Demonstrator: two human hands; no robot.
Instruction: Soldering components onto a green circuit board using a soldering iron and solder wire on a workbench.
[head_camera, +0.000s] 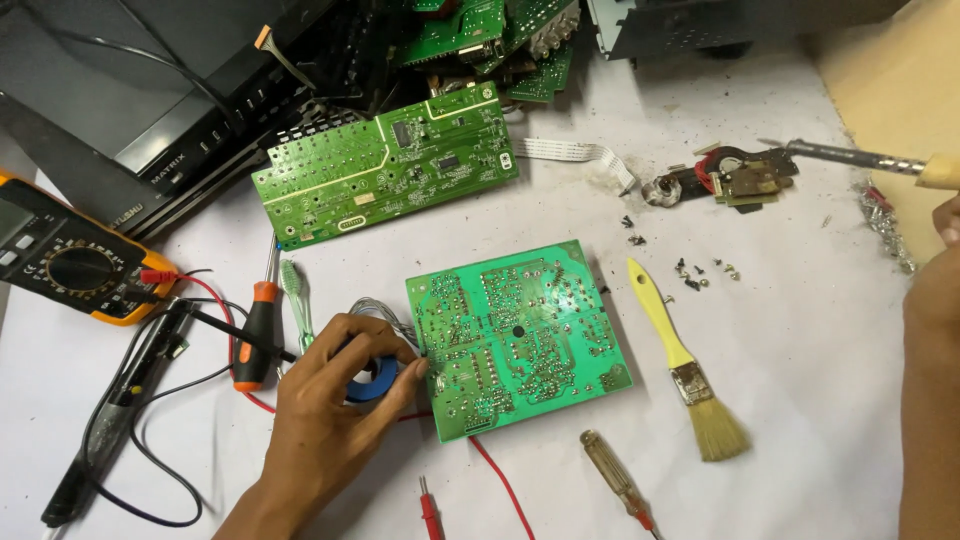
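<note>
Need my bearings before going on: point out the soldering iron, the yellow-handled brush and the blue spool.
soldering iron (850, 154), head view, on its metal shaft.
yellow-handled brush (660, 315), head view, mid-handle.
blue spool (378, 383), head view, on its rim under the left hand (335, 400).

Left hand (335, 400) bare: no ring, no sleeve on forearm. Right hand (935, 290) bare, apparently unsleeved; mostly out of frame.

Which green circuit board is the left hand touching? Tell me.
The squarish board at the table's centre, solder side up; the left hand rests at its left edge. The longer board lies farther back, untouched.
</note>
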